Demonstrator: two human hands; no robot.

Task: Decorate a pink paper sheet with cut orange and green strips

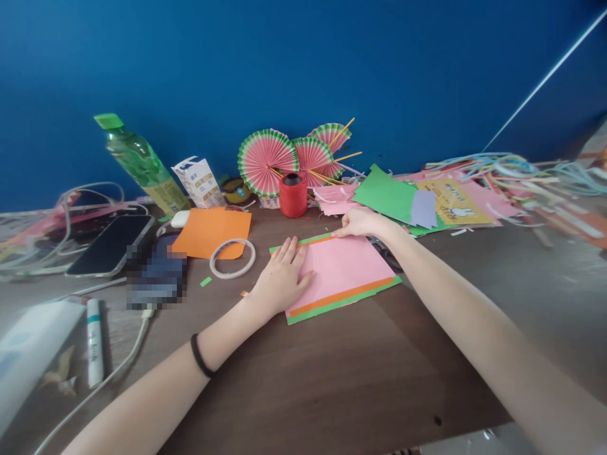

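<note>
A sheet of pink paper [341, 268] lies on the brown table, with orange and green paper strips [341, 299] along its near and far edges. My left hand [279, 278] rests flat on the sheet's left part, fingers spread. At the far edge, toward the right, my right hand [358, 223] has its fingers curled in and pressed onto the strip there; whether something small is pinched in them is hidden. Dark scissors handles [387, 256] show partly beneath my right forearm, beside the sheet.
Left of the sheet are a roll of tape [232, 275], orange paper [227, 224], a phone [109, 245] and a marker [95, 344]. Behind stand a green bottle [142, 164], red thread spool [293, 197] and folded paper fans [268, 161]. Green paper [386, 196] lies back right.
</note>
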